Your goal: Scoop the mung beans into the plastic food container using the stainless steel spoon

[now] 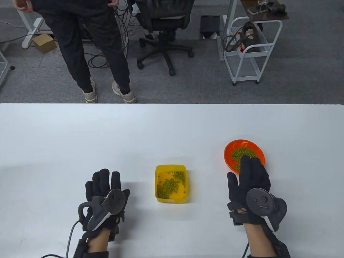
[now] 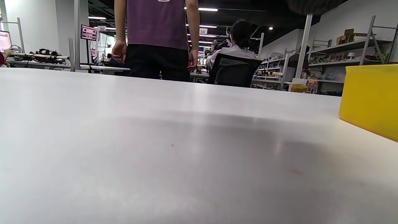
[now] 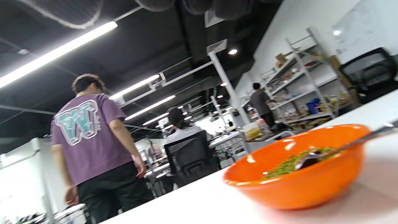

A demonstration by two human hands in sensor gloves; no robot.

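An orange bowl (image 1: 232,147) of mung beans (image 1: 243,153) stands on the white table at the right. My right hand (image 1: 248,168) reaches over its near rim with the fingers stretched out and the thumb spread. In the right wrist view the stainless steel spoon (image 3: 342,147) lies in the bowl (image 3: 304,186), its head among the beans (image 3: 284,167) and its handle over the rim to the right; I see no finger on it. The yellow plastic container (image 1: 157,188) in the middle holds some beans (image 1: 169,185). My left hand (image 1: 106,182) rests flat on the table left of it, empty.
The container's yellow wall (image 2: 370,99) shows at the right of the left wrist view. A person (image 1: 88,40) stands beyond the table's far edge, with an office chair (image 1: 164,32) and a white cart (image 1: 250,51) on the floor behind.
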